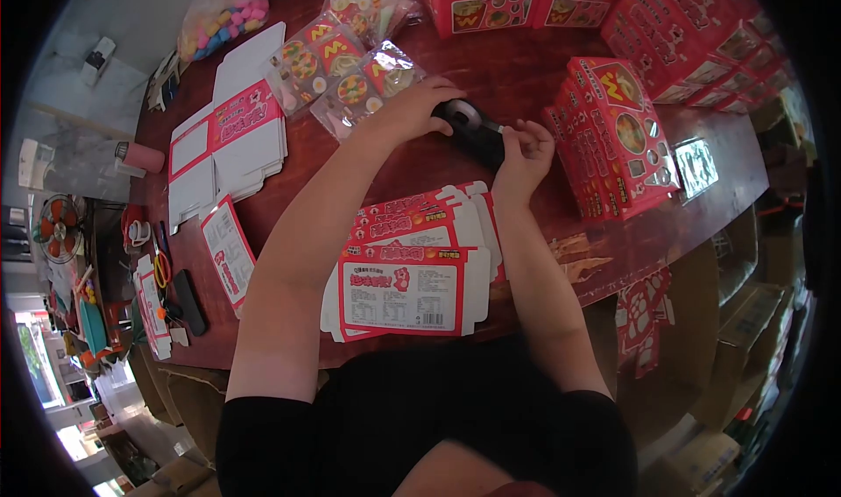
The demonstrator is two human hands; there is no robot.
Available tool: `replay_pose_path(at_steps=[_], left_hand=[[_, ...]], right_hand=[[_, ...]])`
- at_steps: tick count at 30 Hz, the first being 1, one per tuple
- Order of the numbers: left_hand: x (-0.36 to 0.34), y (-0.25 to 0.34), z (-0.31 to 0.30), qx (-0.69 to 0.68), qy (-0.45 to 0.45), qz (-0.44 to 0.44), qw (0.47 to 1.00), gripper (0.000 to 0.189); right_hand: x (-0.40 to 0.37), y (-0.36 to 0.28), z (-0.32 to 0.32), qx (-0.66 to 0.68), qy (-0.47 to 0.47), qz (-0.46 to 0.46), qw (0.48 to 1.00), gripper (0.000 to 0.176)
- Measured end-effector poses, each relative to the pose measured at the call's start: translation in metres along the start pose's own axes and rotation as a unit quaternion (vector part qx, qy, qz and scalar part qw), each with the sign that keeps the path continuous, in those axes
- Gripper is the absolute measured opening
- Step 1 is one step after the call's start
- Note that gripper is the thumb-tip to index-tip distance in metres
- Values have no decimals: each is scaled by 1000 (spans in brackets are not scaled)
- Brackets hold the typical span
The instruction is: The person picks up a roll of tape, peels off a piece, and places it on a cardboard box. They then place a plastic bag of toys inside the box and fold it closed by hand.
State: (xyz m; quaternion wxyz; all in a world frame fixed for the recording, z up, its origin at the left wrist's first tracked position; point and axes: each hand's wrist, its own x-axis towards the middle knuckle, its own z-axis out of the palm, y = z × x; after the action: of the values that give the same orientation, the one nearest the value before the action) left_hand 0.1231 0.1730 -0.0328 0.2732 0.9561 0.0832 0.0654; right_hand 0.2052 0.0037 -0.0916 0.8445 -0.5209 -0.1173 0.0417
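A black tape dispenser (477, 138) with a roll of clear tape stands on the dark red table. My left hand (422, 110) lies around its far left end, fingers curved over the roll. At its near right end my right hand (528, 147) has thumb and forefinger pinched together; a strip of tape seems to be between them. Clear packets with printed food pictures (355, 90) lie just left of my left hand. Below my forearms is a stack of flat red and white printed boxes (403, 291). Upright red boxes (613, 138) stand right of my right hand.
Flat white and red cartons (228, 138) are piled at the left. More red boxes (683, 33) are stacked at the back right. Scissors (161, 267) and a black bar-shaped object (189, 303) lie at the left edge, near a pink bottle (140, 156).
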Motion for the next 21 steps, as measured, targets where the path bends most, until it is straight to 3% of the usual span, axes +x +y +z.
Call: replay_pose_path(at_steps=[3,9,13,21], left_hand=[[3,-1,3,-12,-8,-3,1000,63],[5,9,1,-19,-16,-54,998,67],[14,33,9,-13,-1,-181,983,93],[24,79,26,113,10,-283,952,114]], right_hand=[[-2,-6,-13,73,45,22,996,34],[-4,-19,-28,96,65,208,971,35],[-8,-21,-28,103,80,229,965,35],[-8,-11,-35,170,92,263,945,36]])
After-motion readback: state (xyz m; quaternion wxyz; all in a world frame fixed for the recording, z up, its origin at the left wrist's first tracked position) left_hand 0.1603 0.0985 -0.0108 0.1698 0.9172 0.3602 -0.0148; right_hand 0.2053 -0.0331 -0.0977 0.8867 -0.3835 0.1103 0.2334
